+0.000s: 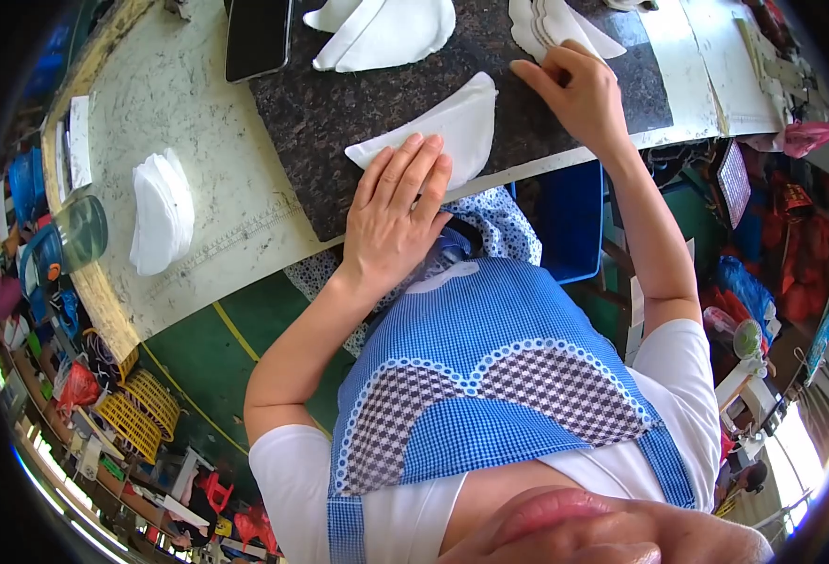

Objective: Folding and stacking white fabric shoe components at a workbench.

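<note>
My left hand [398,202] lies flat, fingers stretched out, on the near edge of a white curved fabric piece [461,127]. That piece rests on a dark speckled board [311,132] and comes to a point at its left end. Farther right, my right hand [579,89] has its fingers bent at the near end of a fanned stack of white fabric pieces [541,28]. The fingertips touch the stack, and whether they pinch one piece is hard to make out. At the far side of the board sit more white curved pieces [391,33], overlapping one another.
A dark phone [258,38] lies at the board's far left corner. On the pale table [217,141] stands another stack of white pieces [163,211]. A clear container [81,228] is at the table's left edge. Below the table's front edge hangs or stands a blue bin [570,221].
</note>
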Tool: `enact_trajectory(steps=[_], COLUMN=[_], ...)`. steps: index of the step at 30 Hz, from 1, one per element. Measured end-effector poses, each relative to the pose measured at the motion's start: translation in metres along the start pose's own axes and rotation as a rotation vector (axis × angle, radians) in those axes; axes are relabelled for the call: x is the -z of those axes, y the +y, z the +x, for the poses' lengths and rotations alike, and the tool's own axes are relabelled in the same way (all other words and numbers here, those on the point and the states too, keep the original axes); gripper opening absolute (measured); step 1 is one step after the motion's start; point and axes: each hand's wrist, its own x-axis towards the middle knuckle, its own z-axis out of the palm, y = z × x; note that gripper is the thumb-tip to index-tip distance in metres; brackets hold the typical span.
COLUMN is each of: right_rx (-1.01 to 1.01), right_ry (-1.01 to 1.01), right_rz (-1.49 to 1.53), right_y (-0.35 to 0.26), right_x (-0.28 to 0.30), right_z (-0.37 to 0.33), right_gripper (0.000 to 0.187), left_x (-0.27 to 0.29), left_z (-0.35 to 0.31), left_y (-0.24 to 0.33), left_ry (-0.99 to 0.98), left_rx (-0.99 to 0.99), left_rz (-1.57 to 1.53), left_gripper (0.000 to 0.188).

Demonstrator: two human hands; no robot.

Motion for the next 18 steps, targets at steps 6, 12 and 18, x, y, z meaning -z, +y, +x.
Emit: enact_trajectory(steps=[6, 12, 18], right_rx=[-0.082, 0.015, 0.008], right_ry=[0.074, 0.097, 0.099], right_rz=[0.130, 0.237, 0.252], right_y=[0.000, 0.009, 0.007], right_x=[-0.002, -0.003, -0.006], right_z=[-0.016, -0.026, -0.022], right_gripper=[0.029, 0.020, 0.021], left_x=[-0.009, 0.099, 0.148], left_z=[-0.023, -0.070, -0.159], left_y=[-0.004, -0.055, -0.145], left_ry=[0.281, 0.544, 0.229], left_rx=[-0.089, 0.112, 0.439], left_rz=[-0.066, 0.295, 0.546], left_gripper=[0.011, 0.036, 0.040])
